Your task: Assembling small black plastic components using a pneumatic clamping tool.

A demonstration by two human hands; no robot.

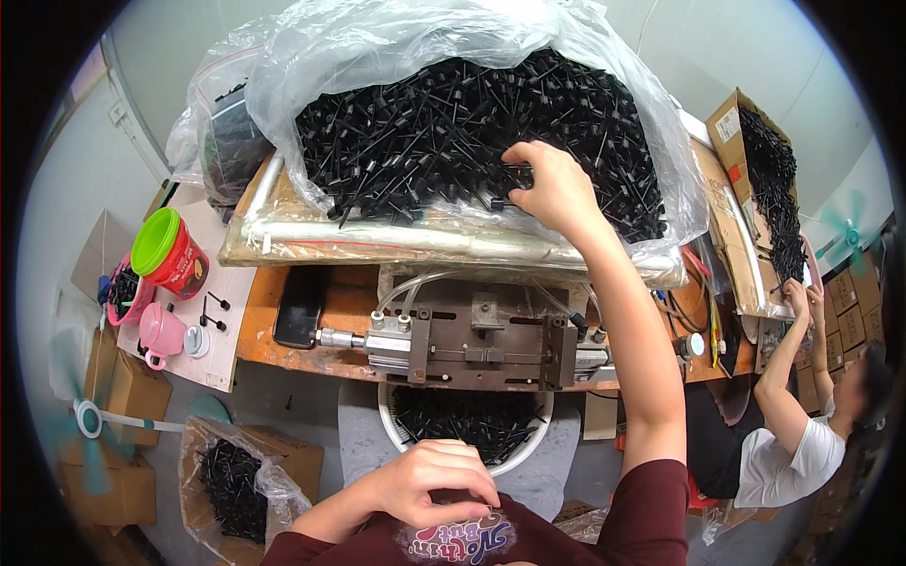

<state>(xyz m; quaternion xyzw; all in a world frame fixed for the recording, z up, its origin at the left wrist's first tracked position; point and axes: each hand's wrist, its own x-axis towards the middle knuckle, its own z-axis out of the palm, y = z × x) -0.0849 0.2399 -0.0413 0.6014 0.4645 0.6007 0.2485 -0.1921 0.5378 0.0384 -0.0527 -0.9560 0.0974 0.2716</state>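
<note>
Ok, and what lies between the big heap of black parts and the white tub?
In the head view, the tray's front edge and then the metal fixture lie between the heap and the tub.

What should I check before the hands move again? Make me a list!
1. Right hand at the black parts: ok, the fingertips are at the pile.
2. Right hand holding a part: cannot tell; thumb and finger stand apart, and dark parts blend together.
3. Left hand away from the metal fixture: ok, it's in front of the shirt.
4. Clear plastic bag open: ok, the pile shows.
5. Fixture free of the right arm: cannot tell; the forearm crosses above its right end.
</note>
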